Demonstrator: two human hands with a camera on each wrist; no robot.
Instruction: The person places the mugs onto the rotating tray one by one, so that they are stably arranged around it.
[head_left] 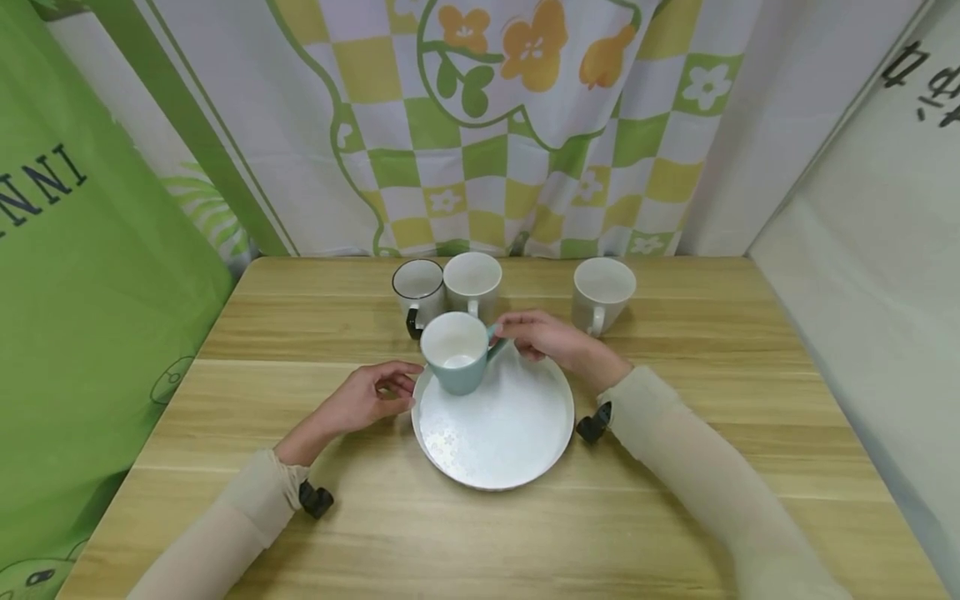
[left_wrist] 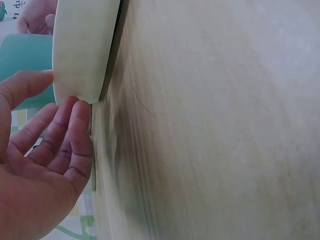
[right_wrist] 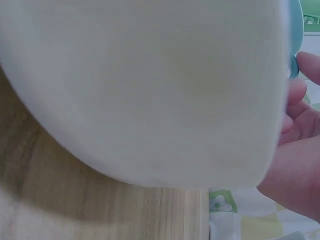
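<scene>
A light-blue mug [head_left: 459,367] with a white inside stands over the upper left part of a round white tray [head_left: 502,442]. My right hand [head_left: 551,337] pinches the mug's handle [head_left: 495,346] between thumb and fingers, on the mug's right side. At the tray's left rim, my left hand [head_left: 375,396] touches the edge with thumb and fingertips, its fingers loosely bent. The left wrist view shows this thumb [left_wrist: 30,85] at the tray's rim and the fingertips against its side wall [left_wrist: 82,55]. In the right wrist view the tray [right_wrist: 150,90] hides most of the mug.
Behind the tray stand a white mug with black rim and handle [head_left: 420,287] and a plain white mug [head_left: 474,283], side by side. Another white mug [head_left: 604,287] stands farther right, near the right forearm. A patterned curtain [head_left: 510,167] hangs behind the wooden table [head_left: 360,542].
</scene>
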